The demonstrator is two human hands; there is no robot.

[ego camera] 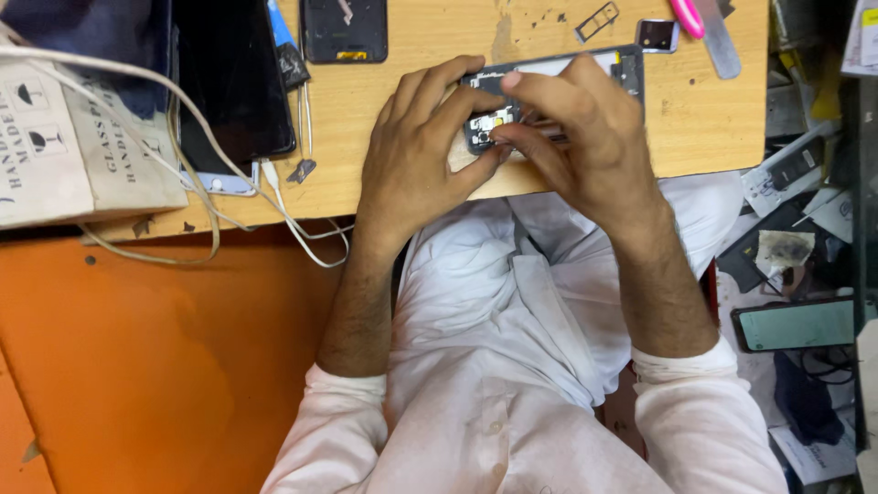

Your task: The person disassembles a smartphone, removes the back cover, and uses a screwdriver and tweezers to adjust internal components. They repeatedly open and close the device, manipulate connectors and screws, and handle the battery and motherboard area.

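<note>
Steadying the opened black smartphone with exposed internals (585, 69) at the light wooden counter's (421, 55) six-o'clock edge, the left hand (416, 155) clasped its end; the right hand (585, 137) pinched inside, mid-disassembly, needing fine fingertip control next.

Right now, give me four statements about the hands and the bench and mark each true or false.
1. Both hands, left hand and right hand, are on the opened phone. True.
2. The phone lies on a glass table. False: it lies on a wooden bench.
3. Tweezers lie left of the left hand. True.
4. The white cable is held in the right hand. False: it hangs off the bench edge, untouched.
</note>
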